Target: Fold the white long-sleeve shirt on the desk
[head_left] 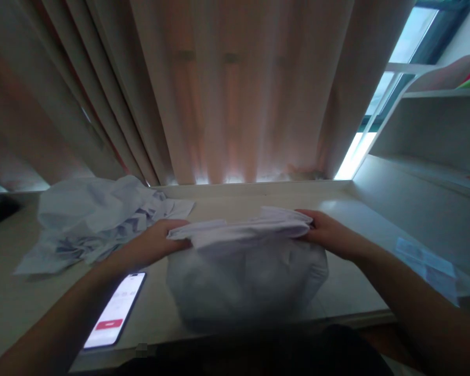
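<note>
A white folded cloth (246, 271) hangs between my two hands, its lower part drooping over the front of the desk. My left hand (172, 237) is closed on its upper left corner, the fingers partly hidden by the fabric. At the upper right corner my right hand (317, 227) grips the same cloth, thumb side up. Several layers show along the top edge, slightly uneven. A crumpled heap of white cloth (97, 219) lies on the desk beyond my left forearm.
A phone with a lit screen (119, 308) lies on the pale desk (156, 303) beside my left forearm. Clear flat packets or sheets (426, 263) rest at the right. Curtains (250, 94) hang behind the desk; a white shelf unit (423, 193) stands at the right.
</note>
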`<state>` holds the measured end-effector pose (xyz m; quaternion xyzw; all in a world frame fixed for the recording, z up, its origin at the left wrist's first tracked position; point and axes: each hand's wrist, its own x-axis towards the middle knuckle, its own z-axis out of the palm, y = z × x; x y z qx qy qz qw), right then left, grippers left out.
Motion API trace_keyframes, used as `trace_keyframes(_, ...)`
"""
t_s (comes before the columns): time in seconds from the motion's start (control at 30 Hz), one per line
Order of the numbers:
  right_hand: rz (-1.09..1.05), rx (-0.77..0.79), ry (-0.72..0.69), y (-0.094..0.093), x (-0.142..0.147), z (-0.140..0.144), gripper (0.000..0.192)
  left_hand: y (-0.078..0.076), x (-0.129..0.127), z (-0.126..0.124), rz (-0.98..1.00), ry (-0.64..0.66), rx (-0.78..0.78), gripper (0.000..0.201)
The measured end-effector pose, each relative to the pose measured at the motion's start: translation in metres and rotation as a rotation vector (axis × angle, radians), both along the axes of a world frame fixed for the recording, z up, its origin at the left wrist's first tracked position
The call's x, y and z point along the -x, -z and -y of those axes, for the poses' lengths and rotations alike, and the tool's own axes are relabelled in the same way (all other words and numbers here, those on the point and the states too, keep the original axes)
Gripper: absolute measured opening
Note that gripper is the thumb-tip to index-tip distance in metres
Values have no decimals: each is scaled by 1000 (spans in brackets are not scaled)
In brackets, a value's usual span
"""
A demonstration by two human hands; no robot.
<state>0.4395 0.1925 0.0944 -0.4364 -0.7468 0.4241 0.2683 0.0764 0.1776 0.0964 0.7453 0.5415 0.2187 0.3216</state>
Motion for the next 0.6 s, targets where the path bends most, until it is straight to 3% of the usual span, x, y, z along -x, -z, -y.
trace_keyframes(0.07, -24, 57, -80, 3, 2, -38, 33, 5, 1, -33, 20, -22, -4, 35)
trace_keyframes(0.17, -38, 171, -120, 39, 8, -102, 36, 44, 1, -84, -5, -49, -14, 38)
trace_keyframes(0.2, 14, 215, -56, 58, 10, -121, 39, 63, 1, -99, -27, -66, 5, 40)
trace_keyframes(0.27, 240, 254, 239, 101, 13, -150, 47, 106, 5, -123, -128, -197, 60, 47)
trace_keyframes(0.3, 298, 254, 316, 122, 12, -160, 50, 127, 8, -131, -163, -235, 80, 47)
trace_keyframes(0.43, 446, 332, 422, 194, 5, -167, 44, 197, 24, -140, -268, -331, 167, 38)
trace_keyframes(0.5, 500, 364, 434, 216, 2, -162, 43, 220, 29, -137, -314, -365, 218, 40)
trace_keyframes(0.6, 547, 370, 441, 232, 3, -155, 51, 241, 28, -133, -367, -395, 262, 51)
